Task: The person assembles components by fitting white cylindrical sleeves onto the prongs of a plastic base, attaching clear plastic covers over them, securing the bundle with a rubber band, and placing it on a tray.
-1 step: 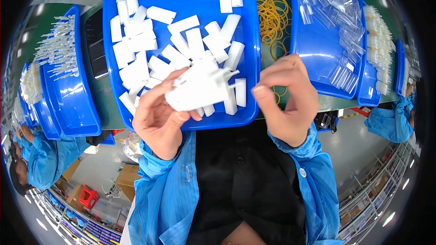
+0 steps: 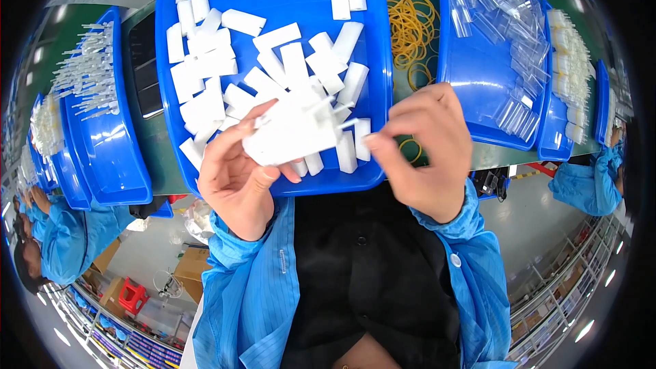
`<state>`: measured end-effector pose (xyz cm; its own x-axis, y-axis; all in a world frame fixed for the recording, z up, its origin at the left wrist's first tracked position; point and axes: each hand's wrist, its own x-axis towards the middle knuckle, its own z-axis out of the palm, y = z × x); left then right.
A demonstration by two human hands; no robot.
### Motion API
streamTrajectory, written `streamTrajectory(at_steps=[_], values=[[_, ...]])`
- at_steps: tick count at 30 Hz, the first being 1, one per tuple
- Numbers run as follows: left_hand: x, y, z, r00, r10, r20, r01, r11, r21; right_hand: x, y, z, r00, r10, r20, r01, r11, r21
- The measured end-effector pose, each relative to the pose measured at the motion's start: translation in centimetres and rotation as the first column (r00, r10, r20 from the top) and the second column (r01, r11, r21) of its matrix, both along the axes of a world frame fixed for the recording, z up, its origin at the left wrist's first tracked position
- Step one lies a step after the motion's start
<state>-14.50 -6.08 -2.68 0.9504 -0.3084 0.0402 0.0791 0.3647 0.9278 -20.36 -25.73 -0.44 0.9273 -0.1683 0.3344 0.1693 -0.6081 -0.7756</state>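
I see the left hand point(image 2: 236, 178) gripping the white bundle point(image 2: 290, 138) over the near half of the tray point(image 2: 301, 8); the right hand point(image 2: 430, 157) crowds the right rim, its pinch unclear to me. Open room lies farther up.

Blur smears the white bundle point(image 2: 294, 138) in the left hand point(image 2: 238, 181), its pieces uncountable; the right hand point(image 2: 434, 154) is slightly blurred too. The top edge crops the large blue tray point(image 2: 301, 11).
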Motion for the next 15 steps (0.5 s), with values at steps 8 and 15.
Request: streamTrajectory(at_steps=[8,15], values=[[0.4,0.1,-0.8,0.988,-0.049,0.148,0.043,0.998,0.043,-0.4,2.8,-0.8,0.974,0.013,-0.225,-0.107,0.905,-0.411],[0.3,0.4,-1.2,0.995,-0.018,0.097,0.021,0.999,-0.037,0.1,2.3,-1.3,0.988,0.106,-0.111,-0.137,0.935,-0.327]])
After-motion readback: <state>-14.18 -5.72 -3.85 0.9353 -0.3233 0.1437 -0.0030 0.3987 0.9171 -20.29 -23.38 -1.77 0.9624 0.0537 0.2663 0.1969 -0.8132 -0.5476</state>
